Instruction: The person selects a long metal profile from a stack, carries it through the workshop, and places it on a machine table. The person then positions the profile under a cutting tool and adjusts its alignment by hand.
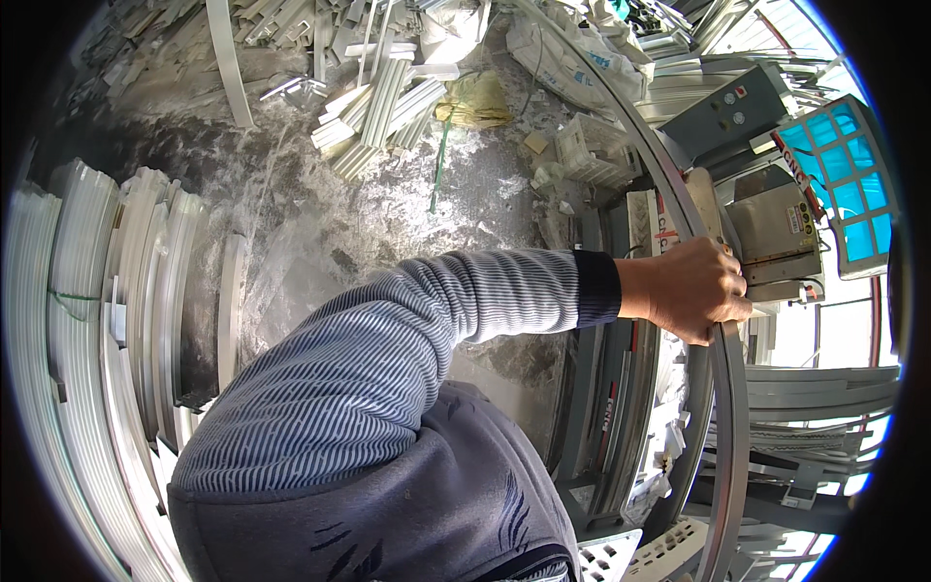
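My left arm, in a striped sleeve, reaches across to the right. At its end my left hand is closed, with the fingers wrapped over a long grey metal profile. The profile runs from the far top of the view down past the hand to the lower edge, and it looks bent by the lens. Beside the hand is a grey machine with a metal housing, next to a panel with a blue grid. My right hand does not show.
On the left stand stacked long light metal profiles. Offcuts lie on the dusty floor at the far side, near a white plastic crate and white sacks. A dark machine bed runs below my forearm. More profiles lie at right.
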`<state>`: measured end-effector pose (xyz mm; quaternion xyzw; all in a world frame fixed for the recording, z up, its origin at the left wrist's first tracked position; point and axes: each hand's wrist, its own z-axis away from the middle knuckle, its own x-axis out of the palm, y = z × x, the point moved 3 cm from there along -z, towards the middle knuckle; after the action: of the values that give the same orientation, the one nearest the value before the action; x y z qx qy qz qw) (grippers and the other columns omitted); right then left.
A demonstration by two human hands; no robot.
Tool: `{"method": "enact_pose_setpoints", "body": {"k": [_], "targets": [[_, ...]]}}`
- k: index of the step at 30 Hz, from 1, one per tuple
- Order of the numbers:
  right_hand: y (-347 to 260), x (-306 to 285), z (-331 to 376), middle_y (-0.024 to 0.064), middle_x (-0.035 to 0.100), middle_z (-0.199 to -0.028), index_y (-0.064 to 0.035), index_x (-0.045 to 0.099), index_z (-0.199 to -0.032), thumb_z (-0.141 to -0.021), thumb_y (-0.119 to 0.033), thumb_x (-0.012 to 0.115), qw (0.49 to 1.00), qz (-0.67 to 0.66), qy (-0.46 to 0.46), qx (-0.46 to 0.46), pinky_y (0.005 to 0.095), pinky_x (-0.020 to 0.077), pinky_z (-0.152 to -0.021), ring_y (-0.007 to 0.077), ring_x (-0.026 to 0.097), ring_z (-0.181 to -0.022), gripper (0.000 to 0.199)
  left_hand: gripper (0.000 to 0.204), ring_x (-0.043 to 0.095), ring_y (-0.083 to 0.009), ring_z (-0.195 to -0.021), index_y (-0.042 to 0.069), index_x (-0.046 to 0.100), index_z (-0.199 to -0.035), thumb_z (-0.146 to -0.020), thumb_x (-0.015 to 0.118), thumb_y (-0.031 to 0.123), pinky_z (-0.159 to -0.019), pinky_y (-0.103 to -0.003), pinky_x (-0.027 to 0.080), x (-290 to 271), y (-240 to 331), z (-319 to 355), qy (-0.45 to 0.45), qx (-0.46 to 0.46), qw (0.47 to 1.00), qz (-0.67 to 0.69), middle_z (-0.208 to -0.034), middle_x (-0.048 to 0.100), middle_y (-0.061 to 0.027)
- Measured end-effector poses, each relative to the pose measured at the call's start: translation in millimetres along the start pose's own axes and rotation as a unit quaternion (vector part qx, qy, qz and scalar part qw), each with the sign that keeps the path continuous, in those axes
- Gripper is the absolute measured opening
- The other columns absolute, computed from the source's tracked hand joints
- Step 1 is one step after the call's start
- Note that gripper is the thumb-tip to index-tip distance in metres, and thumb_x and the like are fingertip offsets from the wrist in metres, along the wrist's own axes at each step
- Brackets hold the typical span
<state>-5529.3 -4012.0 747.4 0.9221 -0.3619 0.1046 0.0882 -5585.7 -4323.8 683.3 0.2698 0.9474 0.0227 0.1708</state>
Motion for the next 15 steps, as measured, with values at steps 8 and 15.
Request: {"method": "enact_pose_setpoints", "body": {"k": [8, 15], "targets": [[102.1, 38.7, 25.6, 0.0064, 0.06, -0.082, -0.0064, 0.06, -0.094, -0.098, -0.029, 0.06, 0.999, -0.011, -0.02, 0.03, 0.0382, 0.0502, -0.069, 0.0228, 0.061, -0.074, 0.023, 0.013, 0.064, -0.0221, -0.07, 0.011, 0.064, -0.074, -0.072, 0.074, 0.019, -0.056, -0.039, 0.051, -25.5, -102.8, -6.6, 0.018, -0.014, 1.0, -0.004, -0.069, 0.062, 0.0007], [215.7, 41.5, 63.3, 0.0068, 0.061, -0.082, -0.0065, 0.06, -0.093, -0.098, -0.028, 0.06, 0.998, 0.027, -0.002, 0.056, 0.0389, 0.0505, -0.069, 0.0236, 0.062, -0.075, 0.022, 0.018, 0.063, -0.0193, -0.07, 0.013, 0.063, -0.074, -0.066, 0.077, 0.023, -0.054, -0.037, 0.051, -16.4, -192.3, 1.9, 0.011, -0.007, 1.0, -0.016, -0.07, 0.061, 0.0021]]}}
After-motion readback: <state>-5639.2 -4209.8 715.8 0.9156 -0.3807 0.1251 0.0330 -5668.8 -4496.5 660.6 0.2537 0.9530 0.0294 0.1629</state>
